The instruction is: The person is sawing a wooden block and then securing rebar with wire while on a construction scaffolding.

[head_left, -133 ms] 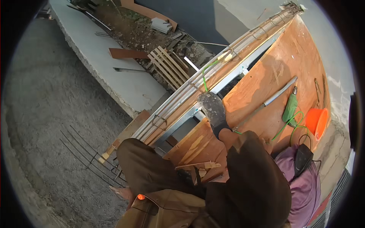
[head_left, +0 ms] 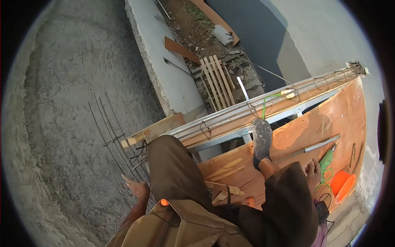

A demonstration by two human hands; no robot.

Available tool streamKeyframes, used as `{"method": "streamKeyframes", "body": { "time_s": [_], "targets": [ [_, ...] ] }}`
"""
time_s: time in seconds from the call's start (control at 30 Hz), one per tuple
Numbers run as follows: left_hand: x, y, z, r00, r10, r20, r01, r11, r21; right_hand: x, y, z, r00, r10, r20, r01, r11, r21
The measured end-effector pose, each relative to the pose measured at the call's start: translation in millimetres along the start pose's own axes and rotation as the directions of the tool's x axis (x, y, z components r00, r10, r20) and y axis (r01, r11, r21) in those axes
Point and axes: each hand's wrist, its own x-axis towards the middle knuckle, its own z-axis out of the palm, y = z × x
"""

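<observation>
Left hand [head_left: 138, 189], seven o'clock: fingers apart near rebar [head_left: 116, 139], presumably stiff, best grasped mid-length. Right hand [head_left: 313, 173], four o'clock: curled; hold indeterminable.

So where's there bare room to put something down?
On the plywood, the patch between the metal beam and grey pole is bare. So is the concrete left of the rebar. It's crowded near the right hand, with the green tool and orange bucket close together.
</observation>
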Motion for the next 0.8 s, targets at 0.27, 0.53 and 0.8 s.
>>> {"method": "streamKeyframes", "body": {
  "time_s": [0.27, 0.53, 0.8],
  "targets": [
    [4.1, -11.8, 9.7, 0.975, 0.172, -0.144, -0.183, 0.981, -0.069, -144.4, -432.5, 41.2, -0.229, -0.822, 0.521, 0.423, 0.398, 0.814],
    [2.6, -11.2, 4.7, 0.967, 0.213, -0.141, -0.236, 0.955, -0.179, -281.9, -537.2, 48.3, -0.515, -0.484, 0.708, 0.276, 0.688, 0.671],
    [2.8, -20.1, 7.0, 0.956, 0.250, -0.150, -0.282, 0.924, -0.257, -301.2, -552.9, 153.7, -0.232, -0.380, 0.895, 0.815, 0.426, 0.392]
  ]
}}
